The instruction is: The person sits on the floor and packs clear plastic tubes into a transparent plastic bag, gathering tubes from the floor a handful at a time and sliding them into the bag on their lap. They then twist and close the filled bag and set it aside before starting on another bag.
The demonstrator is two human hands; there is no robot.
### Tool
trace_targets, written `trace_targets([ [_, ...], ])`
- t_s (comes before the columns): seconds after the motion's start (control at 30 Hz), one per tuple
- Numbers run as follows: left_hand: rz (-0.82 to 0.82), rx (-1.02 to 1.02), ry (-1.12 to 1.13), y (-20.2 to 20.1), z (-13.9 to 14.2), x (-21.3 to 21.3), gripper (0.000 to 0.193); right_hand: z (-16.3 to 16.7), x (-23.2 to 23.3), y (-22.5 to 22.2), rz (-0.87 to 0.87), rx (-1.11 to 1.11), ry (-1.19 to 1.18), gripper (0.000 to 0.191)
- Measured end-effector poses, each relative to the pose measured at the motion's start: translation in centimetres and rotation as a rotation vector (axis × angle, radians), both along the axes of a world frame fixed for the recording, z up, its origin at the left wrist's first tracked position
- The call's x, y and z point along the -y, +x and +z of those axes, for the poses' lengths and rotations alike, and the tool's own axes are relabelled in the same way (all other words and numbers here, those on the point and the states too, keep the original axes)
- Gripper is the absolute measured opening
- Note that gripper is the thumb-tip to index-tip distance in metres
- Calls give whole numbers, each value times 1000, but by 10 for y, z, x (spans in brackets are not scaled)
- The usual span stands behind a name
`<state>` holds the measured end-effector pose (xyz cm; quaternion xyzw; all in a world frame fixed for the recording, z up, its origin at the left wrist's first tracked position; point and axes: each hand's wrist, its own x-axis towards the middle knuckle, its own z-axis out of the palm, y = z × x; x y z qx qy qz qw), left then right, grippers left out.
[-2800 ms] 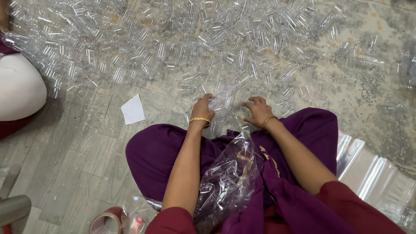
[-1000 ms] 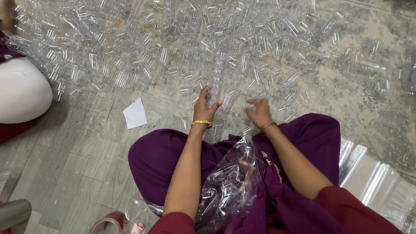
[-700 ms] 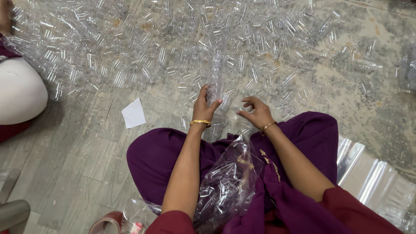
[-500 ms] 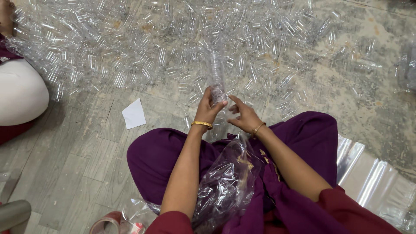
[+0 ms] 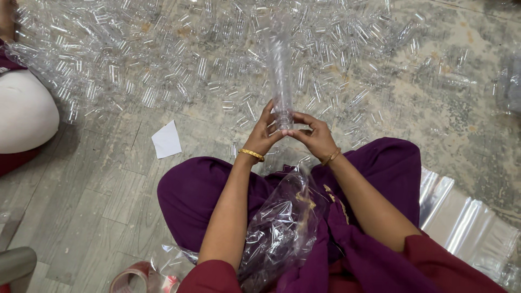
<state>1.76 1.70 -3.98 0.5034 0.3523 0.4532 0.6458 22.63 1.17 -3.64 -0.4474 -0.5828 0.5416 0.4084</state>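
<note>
A tall stack of clear plastic tubes (image 5: 280,70) stands upright in front of me, raised above the floor. My left hand (image 5: 265,134) grips its lower end from the left and my right hand (image 5: 313,135) closes on the same end from the right. Each wrist wears a gold bangle. A clear plastic bag (image 5: 282,228) lies open in my lap on purple cloth. A wide scatter of the same clear tubes (image 5: 163,65) covers the floor beyond my hands.
A white paper scrap (image 5: 166,139) lies on the grey floor at left. Another person's white and red clothing (image 5: 24,114) shows at the left edge. A roll of tape (image 5: 130,278) sits at lower left, shiny plastic sheeting (image 5: 467,228) at right.
My hands left the floor pile, came together and lifted a stack of tubes upright; it now stands taller and higher than a second ago.
</note>
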Motion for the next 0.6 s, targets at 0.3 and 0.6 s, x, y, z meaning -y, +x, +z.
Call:
trace_targets([
  [0.3,161,-28,146,2,-3,3,91,-4,7,-11,-31,12,174,59],
  [0.6,144,-446,141,5,8,10,92,33,-15,-16,-220,26,-10,50],
])
